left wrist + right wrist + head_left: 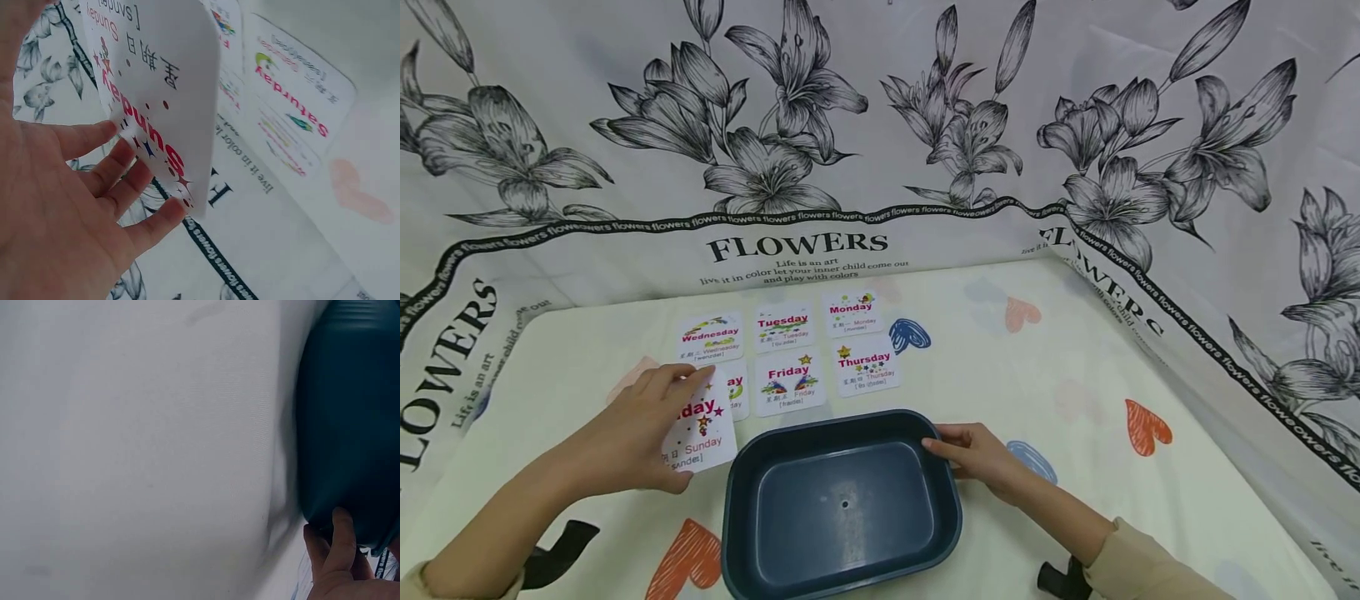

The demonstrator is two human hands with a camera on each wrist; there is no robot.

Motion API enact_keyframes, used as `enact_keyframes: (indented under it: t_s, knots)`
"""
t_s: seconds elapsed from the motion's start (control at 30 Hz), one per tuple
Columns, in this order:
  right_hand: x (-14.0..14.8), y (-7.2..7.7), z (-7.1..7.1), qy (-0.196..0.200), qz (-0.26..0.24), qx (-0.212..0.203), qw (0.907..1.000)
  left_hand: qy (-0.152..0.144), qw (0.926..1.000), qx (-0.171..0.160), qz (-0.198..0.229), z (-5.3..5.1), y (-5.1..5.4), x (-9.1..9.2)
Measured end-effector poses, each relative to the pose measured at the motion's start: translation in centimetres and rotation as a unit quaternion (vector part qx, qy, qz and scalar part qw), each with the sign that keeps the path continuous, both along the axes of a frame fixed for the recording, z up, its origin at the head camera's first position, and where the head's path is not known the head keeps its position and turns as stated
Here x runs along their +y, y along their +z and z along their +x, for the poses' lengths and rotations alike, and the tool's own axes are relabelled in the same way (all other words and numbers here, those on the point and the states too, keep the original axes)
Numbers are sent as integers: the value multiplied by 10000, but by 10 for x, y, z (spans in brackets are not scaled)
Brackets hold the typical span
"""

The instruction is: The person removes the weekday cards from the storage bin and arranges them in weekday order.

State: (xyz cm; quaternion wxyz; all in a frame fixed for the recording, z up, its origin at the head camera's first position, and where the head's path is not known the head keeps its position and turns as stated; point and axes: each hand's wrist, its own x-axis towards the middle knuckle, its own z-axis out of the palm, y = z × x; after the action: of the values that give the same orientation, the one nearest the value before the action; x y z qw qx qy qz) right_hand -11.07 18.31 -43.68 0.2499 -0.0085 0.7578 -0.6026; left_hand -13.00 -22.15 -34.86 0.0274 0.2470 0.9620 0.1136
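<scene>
A white card printed "Sunday" [709,437] is held at its edges between the thumb and fingertips of my left hand [625,437]. It is raised and tilted, partly covering the Saturday card [737,392] behind it; the left wrist view shows the Saturday card [297,94] lying flat. My right hand [981,458] grips the right rim of a dark blue plastic basin [842,508], thumb over the edge. Nothing lies inside the basin. From the right wrist view, the fingers press against the basin's outer wall [350,425].
Behind the basin lie two rows of cards: Wednesday [711,336], Tuesday [784,325] and Monday [853,312] at the back, Friday [788,383] and Thursday [867,365] in front. A flower-printed curtain [805,250] hangs along the table's back and sides.
</scene>
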Motion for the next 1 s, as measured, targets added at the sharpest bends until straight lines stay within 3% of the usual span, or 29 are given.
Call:
enact_keyframes:
  t_s: [0.2,0.47,0.6,0.77,1.0]
  knots:
    - [0,2,0,46,-20,-19,10000,189,9997,-170,66,-7,-14,-12]
    - [0,3,0,73,-63,-14,10000,-72,9966,-807,138,-7,-61,-16]
    - [0,4,0,85,-95,-10,9999,-100,9932,-1095,381,-2,-76,-14]
    - [0,3,0,52,-89,-23,9999,-114,9914,-1199,522,3,-85,-12]
    - [0,2,0,3,-52,-58,10000,-89,9882,-1415,582,5,-87,-9]
